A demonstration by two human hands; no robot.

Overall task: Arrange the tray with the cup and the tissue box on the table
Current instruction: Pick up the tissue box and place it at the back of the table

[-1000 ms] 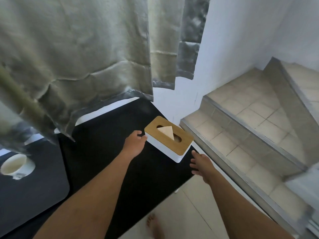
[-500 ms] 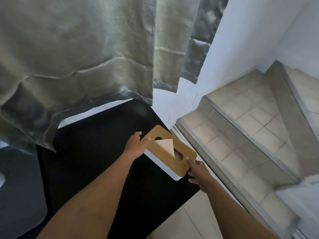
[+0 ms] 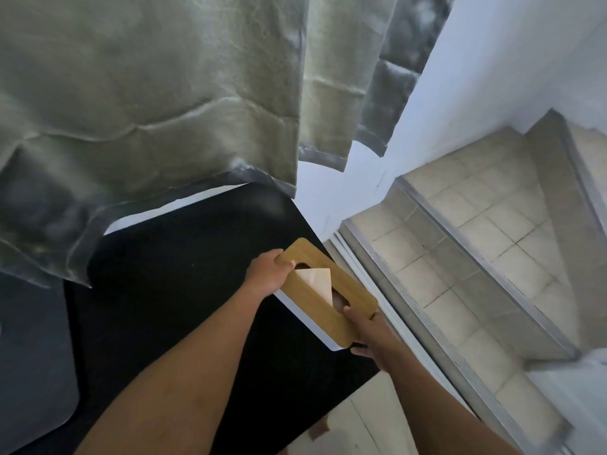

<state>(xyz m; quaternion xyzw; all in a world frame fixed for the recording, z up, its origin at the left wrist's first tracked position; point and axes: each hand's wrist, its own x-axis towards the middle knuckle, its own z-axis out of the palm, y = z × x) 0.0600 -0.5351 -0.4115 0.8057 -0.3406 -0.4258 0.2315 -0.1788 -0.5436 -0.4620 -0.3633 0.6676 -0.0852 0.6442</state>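
Gripping opposite ends, the left hand [image 3: 267, 275] and right hand [image 3: 369, 334] clasp the tissue box [image 3: 328, 292] by its bamboo lid, at the black table's [image 3: 184, 274] right edge. Best to hold the white base too, keeping it level. Tray and cup aren't visible.

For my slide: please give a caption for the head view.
Both hands, left and right, grip the tissue box over the black table.

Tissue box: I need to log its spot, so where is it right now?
In the head view, the tissue box sits at the black table's right edge, beside the tiled steps, gripped by the left hand and right hand.
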